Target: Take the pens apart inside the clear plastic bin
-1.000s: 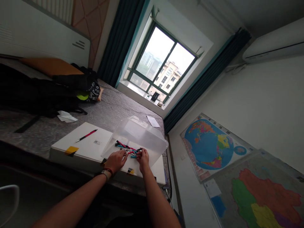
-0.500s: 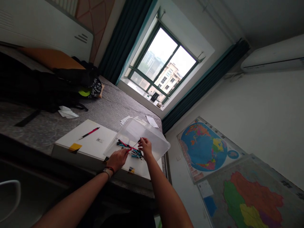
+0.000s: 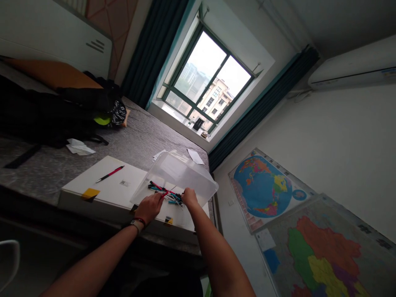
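Observation:
My left hand [image 3: 150, 207] is closed around a red pen barrel [image 3: 165, 194], from whose upper end a thin refill sticks out. A little to the right, my right hand [image 3: 189, 196] is lowered at the edge of a pile of pen parts [image 3: 175, 199]. Its fingers are pinched by a dark piece, which I cannot make out clearly. Red, blue, black and white pieces lie together in a clear plastic bin [image 3: 202, 181]. An assembled red and black pen [image 3: 109, 174] rests on the white box [image 3: 103, 187] to the left.
Under the bin and box is a grey patterned table [image 3: 139, 140]. A black bag [image 3: 46, 115] and crumpled paper [image 3: 79, 147] lie at left. Another paper [image 3: 195, 156] lies behind the bin. Wall maps [image 3: 266, 185] hang at right; a window [image 3: 213, 74] is ahead.
My right hand has moved down from the refill tip to the pile of pen parts. My left hand still holds the red barrel. The view has shifted slightly.

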A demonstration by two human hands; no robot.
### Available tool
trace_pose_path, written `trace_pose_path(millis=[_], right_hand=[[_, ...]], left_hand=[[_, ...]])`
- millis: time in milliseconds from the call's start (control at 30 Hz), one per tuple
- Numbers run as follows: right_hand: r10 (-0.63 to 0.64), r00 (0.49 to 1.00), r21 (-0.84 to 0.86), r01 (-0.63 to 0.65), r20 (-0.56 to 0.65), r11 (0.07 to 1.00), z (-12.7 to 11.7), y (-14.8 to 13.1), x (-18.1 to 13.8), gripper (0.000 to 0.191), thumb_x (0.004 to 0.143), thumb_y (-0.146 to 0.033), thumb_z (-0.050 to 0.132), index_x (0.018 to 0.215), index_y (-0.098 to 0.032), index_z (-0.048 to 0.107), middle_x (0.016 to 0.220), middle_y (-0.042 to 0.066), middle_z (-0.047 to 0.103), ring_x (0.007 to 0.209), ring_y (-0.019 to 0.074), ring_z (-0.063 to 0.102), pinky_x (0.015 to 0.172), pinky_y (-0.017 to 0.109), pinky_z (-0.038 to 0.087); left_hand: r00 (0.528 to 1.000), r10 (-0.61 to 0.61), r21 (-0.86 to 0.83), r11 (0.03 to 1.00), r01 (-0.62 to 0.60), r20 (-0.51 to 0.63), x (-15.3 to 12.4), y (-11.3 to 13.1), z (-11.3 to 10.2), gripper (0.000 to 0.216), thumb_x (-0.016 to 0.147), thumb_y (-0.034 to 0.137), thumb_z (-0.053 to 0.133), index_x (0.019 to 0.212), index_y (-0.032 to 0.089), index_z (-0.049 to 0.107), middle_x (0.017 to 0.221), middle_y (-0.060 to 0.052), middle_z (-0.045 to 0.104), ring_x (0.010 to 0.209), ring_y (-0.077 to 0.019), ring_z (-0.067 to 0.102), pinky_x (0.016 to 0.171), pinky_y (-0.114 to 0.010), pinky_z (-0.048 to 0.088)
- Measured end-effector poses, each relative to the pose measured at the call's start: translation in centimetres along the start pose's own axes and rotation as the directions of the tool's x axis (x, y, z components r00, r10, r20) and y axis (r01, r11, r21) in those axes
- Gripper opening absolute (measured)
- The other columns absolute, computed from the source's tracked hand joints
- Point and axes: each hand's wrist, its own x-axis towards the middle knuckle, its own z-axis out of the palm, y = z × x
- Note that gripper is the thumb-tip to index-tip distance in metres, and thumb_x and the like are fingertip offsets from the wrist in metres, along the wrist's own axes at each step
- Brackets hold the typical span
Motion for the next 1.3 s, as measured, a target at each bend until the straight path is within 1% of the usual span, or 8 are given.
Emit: trace_pose_path(millis=[200, 300, 467, 567, 733, 1000, 1200, 1300], right_hand=[[0.047, 0.996, 0.194, -0.032, -0.072, 0.98, 2.0, 0.5, -0.4, 0.016, 0.073, -0.011, 0.07, 0.088, -0.015, 0.071, 0.097, 0.022, 0.072, 0.091, 0.0304, 0.069, 0.072, 0.032, 0.048], [0.011, 0.988, 0.349, 0.044, -0.155, 0.936, 1.7, 0.0, -0.8, 0.009, 0.081, -0.023, 0.067, 0.087, -0.018, 0.069, 0.089, 0.016, 0.073, 0.087, 0.0266, 0.069, 0.072, 0.03, 0.047], [-0.037, 0.999, 0.834, 0.023, -0.004, 0.551, 0.5, -1.8, -1.4, 0.049, 0.096, -0.059, 0.034, 0.097, -0.019, 0.062, 0.064, 0.002, 0.066, 0.048, 0.0153, 0.061, 0.047, 0.024, 0.043], [-0.106, 0.987, 0.902, -0.066, 0.122, 0.427, 0.3, -2.4, -1.8, 0.045, 0.083, -0.061, 0.058, 0.091, -0.017, 0.06, 0.064, 0.001, 0.065, 0.043, 0.0135, 0.058, 0.04, 0.021, 0.038], [-0.138, 0.989, 0.943, -0.013, 0.062, 0.331, 0.5, -2.3, -2.0, 0.037, 0.07, -0.048, 0.075, 0.079, -0.015, 0.061, 0.059, -0.001, 0.063, 0.047, 0.0119, 0.058, 0.041, 0.02, 0.041], [-0.134, 0.99, 0.921, 0.081, -0.032, 0.382, 0.0, -2.0, -1.5, 0.032, 0.071, -0.043, 0.071, 0.082, -0.014, 0.067, 0.068, 0.002, 0.066, 0.051, 0.0122, 0.059, 0.044, 0.021, 0.045], [-0.024, 0.996, 0.942, 0.087, -0.083, 0.323, -1.9, -1.4, -1.0, 0.034, 0.074, -0.047, 0.068, 0.086, -0.015, 0.064, 0.073, 0.003, 0.066, 0.053, 0.0119, 0.06, 0.045, 0.021, 0.045], [0.077, 0.984, 0.87, 0.106, -0.163, 0.481, -2.5, -0.5, -0.5, 0.03, 0.079, -0.046, 0.065, 0.083, -0.016, 0.064, 0.069, 0.003, 0.065, 0.049, 0.0118, 0.058, 0.046, 0.022, 0.043]], left_hand=[[1.0, 0.005, -0.014, 1.0, -0.005, 0.008, 0.0, 0.2, -0.1, 0.037, 0.101, 0.037, 0.027, 0.1, 0.019, 0.059, 0.086, -0.009, 0.066, 0.077, -0.0224, 0.061, 0.071, -0.034, 0.04], [1.0, -0.003, -0.023, 1.0, 0.003, 0.013, 0.0, 0.3, -0.1, 0.038, 0.101, 0.037, 0.027, 0.102, 0.018, 0.059, 0.087, -0.01, 0.066, 0.077, -0.0225, 0.061, 0.071, -0.035, 0.041], [1.0, -0.002, 0.016, 1.0, 0.001, 0.03, 0.0, 0.3, -0.1, 0.037, 0.101, 0.037, 0.026, 0.1, 0.017, 0.058, 0.087, -0.01, 0.066, 0.077, -0.0222, 0.06, 0.072, -0.035, 0.04], [0.999, 0.011, 0.031, 0.999, -0.012, 0.034, 0.0, 0.2, 0.0, 0.037, 0.101, 0.036, 0.026, 0.099, 0.018, 0.058, 0.087, -0.009, 0.065, 0.078, -0.0216, 0.06, 0.073, -0.034, 0.04], [1.0, 0.01, 0.028, 1.0, -0.011, 0.017, 0.0, 0.1, 0.3, 0.034, 0.101, 0.035, 0.026, 0.102, 0.019, 0.057, 0.088, -0.008, 0.065, 0.078, -0.0212, 0.06, 0.072, -0.033, 0.039], [1.0, 0.016, 0.042, 0.999, -0.016, 0.023, -0.1, 0.1, 0.2, 0.035, 0.101, 0.035, 0.026, 0.099, 0.019, 0.057, 0.086, -0.008, 0.065, 0.076, -0.0216, 0.059, 0.071, -0.034, 0.04], [1.0, -0.002, 0.008, 1.0, 0.002, 0.014, 0.0, 0.2, 0.0, 0.035, 0.101, 0.035, 0.026, 0.1, 0.019, 0.057, 0.086, -0.009, 0.065, 0.076, -0.0216, 0.059, 0.071, -0.034, 0.039], [1.0, -0.005, -0.006, 1.0, 0.005, 0.016, -0.1, 0.2, 0.0, 0.036, 0.101, 0.036, 0.027, 0.1, 0.018, 0.058, 0.086, -0.009, 0.065, 0.076, -0.0217, 0.059, 0.072, -0.035, 0.04]])
